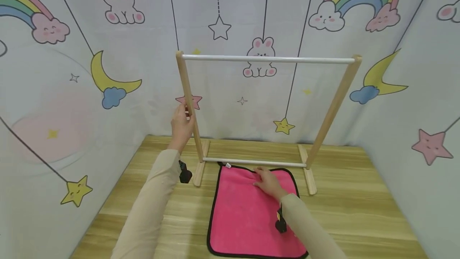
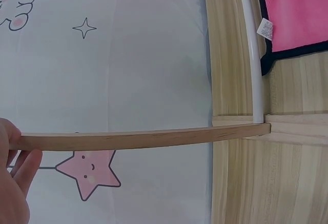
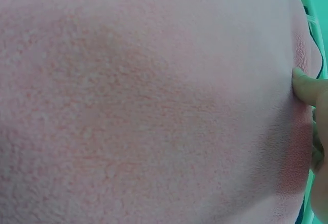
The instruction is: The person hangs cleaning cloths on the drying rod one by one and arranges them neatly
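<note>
On the wooden tabletop [image 1: 359, 195] sits a small drying rack [image 1: 267, 60], wood uprights with a white rod across the top and another white rod [image 1: 251, 162] low down between the feet. Left hand [image 1: 182, 124] is up on the rack's left upright [image 1: 188, 103], about halfway up. From the left wrist view the thumb is on one side of the post [image 2: 133, 139] and the fingers [image 2: 23, 170] reach behind it fairly straight, so it's more of a light hold around the post than a hard squeeze, though most of the hand is cut off at the edge there

Right hand [image 1: 268, 182] is lying on a pink towel [image 1: 248, 215] with black trim, which is spread flat on the table right in front of the rack, its far edge just under the low rod. The hand is near that far edge, toward the middle. Fingers look pressed down into the cloth and a bit bunched together, with a small pucker of fabric around them. The right wrist view is almost all fuzzy cloth [image 3: 143, 106] up close with one fingertip [image 3: 305, 88] digging into it, so I can't tell for sure whether it's actually pinching a fold or just pressing

Little white tag [image 2: 265, 29] sticks out at the towel's far left corner, right beside the low rod [image 2: 253, 55]. Walls around are cartoon-print cloth [image 1: 72, 71]: rainbows, bunnies, moons, stars
</note>
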Action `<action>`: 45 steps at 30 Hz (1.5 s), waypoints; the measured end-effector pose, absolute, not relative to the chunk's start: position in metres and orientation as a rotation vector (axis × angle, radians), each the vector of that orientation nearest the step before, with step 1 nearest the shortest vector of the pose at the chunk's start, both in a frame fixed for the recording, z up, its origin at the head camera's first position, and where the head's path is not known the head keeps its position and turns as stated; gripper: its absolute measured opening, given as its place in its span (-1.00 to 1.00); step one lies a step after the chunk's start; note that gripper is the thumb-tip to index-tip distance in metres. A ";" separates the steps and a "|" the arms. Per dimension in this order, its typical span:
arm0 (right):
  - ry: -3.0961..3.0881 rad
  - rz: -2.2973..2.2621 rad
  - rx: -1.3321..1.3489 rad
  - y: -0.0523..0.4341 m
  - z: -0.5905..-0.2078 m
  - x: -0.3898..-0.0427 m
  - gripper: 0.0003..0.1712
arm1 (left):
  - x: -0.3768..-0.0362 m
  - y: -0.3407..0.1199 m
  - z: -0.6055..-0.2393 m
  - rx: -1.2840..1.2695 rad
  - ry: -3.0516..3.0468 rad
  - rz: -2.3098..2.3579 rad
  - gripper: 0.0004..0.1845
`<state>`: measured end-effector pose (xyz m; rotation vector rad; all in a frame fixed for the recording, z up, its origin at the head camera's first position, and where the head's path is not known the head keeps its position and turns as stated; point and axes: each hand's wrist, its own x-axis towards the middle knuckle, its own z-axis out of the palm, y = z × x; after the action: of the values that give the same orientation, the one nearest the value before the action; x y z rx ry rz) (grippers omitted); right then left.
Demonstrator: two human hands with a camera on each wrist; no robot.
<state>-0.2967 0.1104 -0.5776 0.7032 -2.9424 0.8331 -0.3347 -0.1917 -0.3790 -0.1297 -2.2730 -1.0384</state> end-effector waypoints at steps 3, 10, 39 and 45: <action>-2.924 0.826 0.713 0.113 -0.579 -0.298 -0.41 | -0.334 -0.190 -0.379 -0.131 -2.270 -1.038 -0.58; -2.828 0.793 0.715 0.115 -0.578 -0.292 -0.61 | -0.334 -0.188 -0.378 -0.129 -2.275 -1.037 -0.59; -2.429 0.509 1.232 0.117 -0.590 -0.257 -0.69 | -0.333 -0.188 -0.377 -0.099 -2.264 -1.047 -0.58; -2.423 0.665 1.126 0.114 -0.594 -0.251 -0.74 | -0.334 -0.188 -0.378 -0.096 -2.280 -1.031 -0.57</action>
<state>-0.2513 0.1137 -0.5939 1.1258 -2.4227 0.6647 -0.3336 -0.1876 -0.3783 -0.0958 -2.2796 -1.0308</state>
